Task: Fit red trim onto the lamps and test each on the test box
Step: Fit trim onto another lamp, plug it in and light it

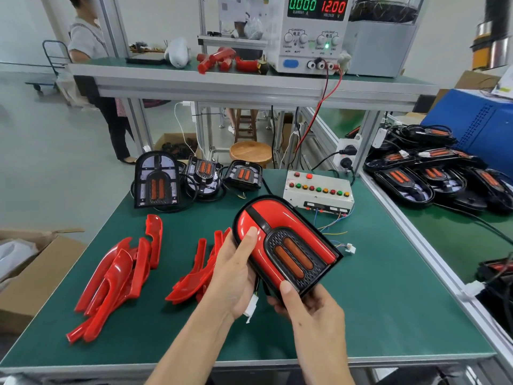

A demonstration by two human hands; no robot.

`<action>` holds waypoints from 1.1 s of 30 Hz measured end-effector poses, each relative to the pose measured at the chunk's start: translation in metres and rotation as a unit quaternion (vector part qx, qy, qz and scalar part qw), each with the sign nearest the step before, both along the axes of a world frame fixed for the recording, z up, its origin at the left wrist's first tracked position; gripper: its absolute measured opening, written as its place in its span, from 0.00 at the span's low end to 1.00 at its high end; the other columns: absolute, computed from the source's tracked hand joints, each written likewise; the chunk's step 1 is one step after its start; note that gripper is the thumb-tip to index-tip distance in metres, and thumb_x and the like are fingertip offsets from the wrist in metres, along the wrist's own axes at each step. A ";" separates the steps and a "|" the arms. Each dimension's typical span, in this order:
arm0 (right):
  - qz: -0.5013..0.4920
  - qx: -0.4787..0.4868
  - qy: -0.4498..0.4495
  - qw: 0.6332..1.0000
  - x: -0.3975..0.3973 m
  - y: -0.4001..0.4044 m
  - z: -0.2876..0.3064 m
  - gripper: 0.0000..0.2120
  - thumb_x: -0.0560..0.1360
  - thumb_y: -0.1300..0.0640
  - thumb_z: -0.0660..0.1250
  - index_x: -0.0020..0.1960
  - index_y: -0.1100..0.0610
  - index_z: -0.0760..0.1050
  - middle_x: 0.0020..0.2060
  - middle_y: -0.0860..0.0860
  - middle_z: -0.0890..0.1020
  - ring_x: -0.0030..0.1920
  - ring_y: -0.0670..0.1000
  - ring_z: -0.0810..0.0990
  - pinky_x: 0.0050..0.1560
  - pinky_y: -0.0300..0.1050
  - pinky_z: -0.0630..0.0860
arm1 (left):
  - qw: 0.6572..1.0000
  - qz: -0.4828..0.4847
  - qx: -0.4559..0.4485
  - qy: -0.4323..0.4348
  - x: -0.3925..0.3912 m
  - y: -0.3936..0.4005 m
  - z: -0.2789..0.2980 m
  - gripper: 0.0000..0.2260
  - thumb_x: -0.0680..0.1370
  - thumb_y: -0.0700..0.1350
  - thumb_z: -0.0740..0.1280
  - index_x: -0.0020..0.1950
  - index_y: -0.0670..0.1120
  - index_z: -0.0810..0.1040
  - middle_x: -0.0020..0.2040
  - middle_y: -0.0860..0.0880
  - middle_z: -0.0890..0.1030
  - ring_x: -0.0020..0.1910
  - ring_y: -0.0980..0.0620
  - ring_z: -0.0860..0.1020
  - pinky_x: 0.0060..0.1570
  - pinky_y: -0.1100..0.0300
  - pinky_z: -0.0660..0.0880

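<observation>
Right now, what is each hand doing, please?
Left hand: holding the lamp, thumb on its red trim.
Right hand: holding the lamp's near end.

Bright, even overhead light; soft shadows; glossy glare on red trim (116,273); wide-angle bending at edges.

left hand (233,276) — bare, no glove | right hand (311,304) — bare | forearms uncovered, no sleeves in view

three untrimmed lamps (156,180), one test box (319,191)
</observation>
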State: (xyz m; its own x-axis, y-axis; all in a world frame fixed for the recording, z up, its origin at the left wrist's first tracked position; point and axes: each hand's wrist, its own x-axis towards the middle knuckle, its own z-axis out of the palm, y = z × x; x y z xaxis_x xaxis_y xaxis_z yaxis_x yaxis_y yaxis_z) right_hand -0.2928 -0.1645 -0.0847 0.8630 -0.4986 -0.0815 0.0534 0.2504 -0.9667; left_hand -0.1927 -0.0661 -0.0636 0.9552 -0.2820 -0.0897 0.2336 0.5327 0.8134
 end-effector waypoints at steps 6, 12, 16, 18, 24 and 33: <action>-0.012 0.000 0.007 1.000 -0.002 0.001 -0.002 0.06 0.76 0.61 0.73 0.52 0.58 0.84 0.42 0.56 0.88 0.41 0.59 0.88 0.41 0.40 0.83 | 1.000 -0.015 -0.010 -0.015 0.001 0.005 -0.003 0.22 0.76 0.47 0.70 0.68 0.42 0.76 0.63 0.39 0.83 0.62 0.41 0.82 0.61 0.45 0.80; -0.006 0.010 0.018 1.000 -0.002 0.000 -0.004 0.07 0.77 0.60 0.72 0.54 0.58 0.83 0.43 0.56 0.88 0.42 0.59 0.89 0.40 0.41 0.84 | 1.000 -0.027 -0.008 -0.013 0.002 0.006 -0.005 0.21 0.76 0.48 0.70 0.69 0.44 0.76 0.63 0.41 0.83 0.63 0.43 0.81 0.63 0.45 0.79; 0.024 -0.021 0.131 0.991 -0.005 -0.013 -0.005 0.26 0.73 0.36 0.66 0.46 0.61 0.82 0.36 0.55 0.87 0.37 0.57 0.88 0.42 0.52 0.85 | 0.999 -0.021 0.026 -0.020 0.007 0.007 -0.006 0.21 0.76 0.49 0.70 0.68 0.45 0.76 0.62 0.43 0.84 0.62 0.45 0.82 0.66 0.44 0.76; -0.041 -0.132 0.163 0.977 -0.010 -0.027 -0.004 0.35 0.72 0.24 0.61 0.32 0.58 0.73 0.24 0.49 0.78 0.27 0.52 0.79 0.40 0.47 0.80 | 0.998 -0.019 0.045 -0.035 0.010 0.009 -0.007 0.22 0.75 0.51 0.70 0.68 0.46 0.75 0.62 0.45 0.84 0.63 0.46 0.82 0.67 0.43 0.75; -0.099 -0.415 -0.036 0.904 0.007 -0.048 0.038 0.19 0.73 0.35 0.65 0.34 0.48 0.69 0.28 0.42 0.72 0.31 0.43 0.70 0.35 0.31 0.66 | 0.980 -0.016 0.155 -0.125 0.011 -0.001 -0.006 0.22 0.75 0.54 0.74 0.64 0.45 0.77 0.59 0.46 0.84 0.62 0.47 0.82 0.68 0.42 0.74; 0.189 -0.425 0.030 0.885 0.089 -0.073 0.096 0.15 0.74 0.37 0.71 0.53 0.46 0.81 0.50 0.41 0.85 0.51 0.41 0.82 0.59 0.46 0.79 | 0.942 -0.077 0.238 -0.225 0.007 -0.006 -0.001 0.12 0.77 0.60 0.70 0.58 0.59 0.76 0.55 0.55 0.83 0.57 0.56 0.80 0.63 0.53 0.76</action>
